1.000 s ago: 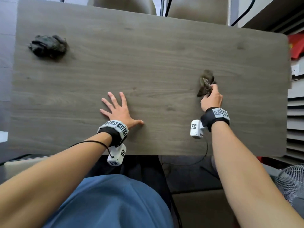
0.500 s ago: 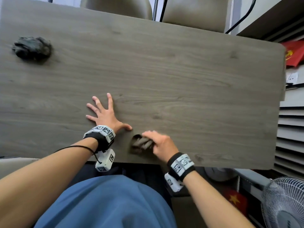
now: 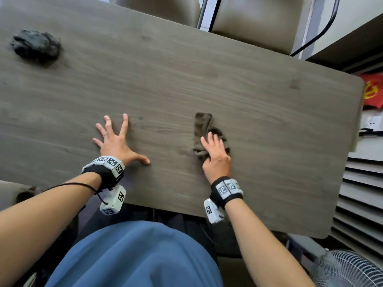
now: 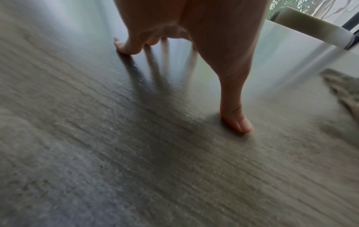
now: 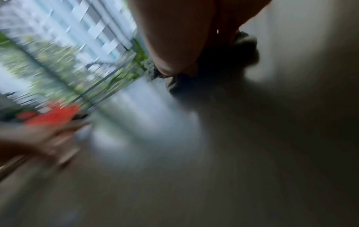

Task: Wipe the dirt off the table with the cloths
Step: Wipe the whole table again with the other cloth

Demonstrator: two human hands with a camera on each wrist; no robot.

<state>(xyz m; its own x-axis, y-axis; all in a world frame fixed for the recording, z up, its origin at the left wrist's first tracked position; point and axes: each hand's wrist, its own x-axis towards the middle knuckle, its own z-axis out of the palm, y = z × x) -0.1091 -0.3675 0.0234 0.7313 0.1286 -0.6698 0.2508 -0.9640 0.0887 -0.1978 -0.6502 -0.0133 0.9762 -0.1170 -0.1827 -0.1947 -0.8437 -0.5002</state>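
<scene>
On the grey wood-grain table (image 3: 248, 90), my right hand (image 3: 215, 150) presses a crumpled brown cloth (image 3: 202, 129) flat, right of centre. Its fingers lie over the bunched part, and a folded strip sticks out ahead of them. The right wrist view is blurred and shows the brown cloth (image 5: 246, 50) dark under the hand. My left hand (image 3: 113, 141) rests spread on the table to the left, holding nothing. In the left wrist view its thumb (image 4: 239, 122) touches the wood, with the brown cloth (image 4: 342, 87) at the right edge. A black crumpled cloth (image 3: 36, 46) lies alone at the far left.
Two padded chairs (image 3: 255, 19) stand behind the far edge, with black cables beside them. A red flag (image 3: 373, 92) and a louvred panel (image 3: 362, 204) sit off the table's right end. A fan (image 3: 348, 270) stands at the lower right.
My right hand dragged the brown cloth from the right side down to the near edge by my left thumb, then back out to the right. The left hand stayed planted.
</scene>
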